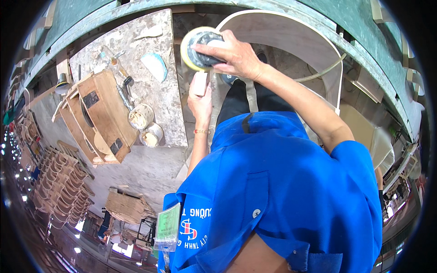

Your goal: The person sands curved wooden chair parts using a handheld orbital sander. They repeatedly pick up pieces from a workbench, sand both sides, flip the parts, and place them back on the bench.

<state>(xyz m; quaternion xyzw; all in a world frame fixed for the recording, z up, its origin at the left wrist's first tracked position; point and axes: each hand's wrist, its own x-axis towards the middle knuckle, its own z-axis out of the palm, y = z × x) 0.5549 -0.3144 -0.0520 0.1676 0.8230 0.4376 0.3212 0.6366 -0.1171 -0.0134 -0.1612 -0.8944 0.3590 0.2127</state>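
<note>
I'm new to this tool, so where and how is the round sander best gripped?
Probably grip the round sander over its dark body, bringing the right hand from the right: that body is narrower than the pale-yellow disc, leaving its rim free. The left hand could steady the white stub from the person's side.

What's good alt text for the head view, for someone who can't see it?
The right hand grips a round sander from above, while the left hand holds a white part beneath. A curved panel stands nearby; to the left are two cans and a wooden box.
</note>
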